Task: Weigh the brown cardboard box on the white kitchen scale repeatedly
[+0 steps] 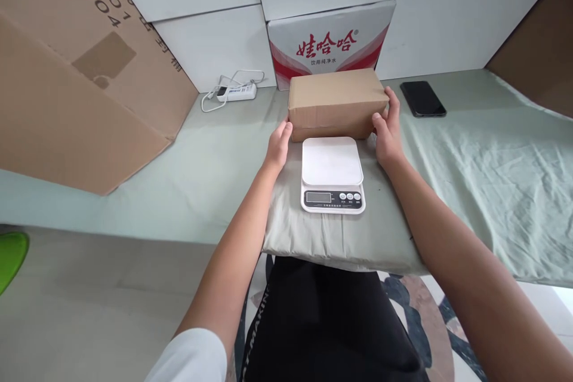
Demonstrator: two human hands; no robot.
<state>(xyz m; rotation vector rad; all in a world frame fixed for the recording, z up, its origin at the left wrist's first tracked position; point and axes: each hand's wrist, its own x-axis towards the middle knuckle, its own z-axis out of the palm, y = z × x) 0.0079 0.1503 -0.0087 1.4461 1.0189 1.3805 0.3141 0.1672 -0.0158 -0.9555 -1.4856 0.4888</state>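
A closed brown cardboard box is gripped at its two ends between my hands. My left hand presses its left end near the lower front corner. Around the right end, the fingers and thumb of my right hand are closed. Just in front of the box lies a white digital kitchen scale, its platform bare and its display and several buttons facing me. Whether the box's underside touches the cloth I cannot tell.
A green cloth covers the table. Behind stand white boxes and a red-and-white printed carton. A power strip with a white cable lies left, a black phone right. A large cardboard box fills the left side.
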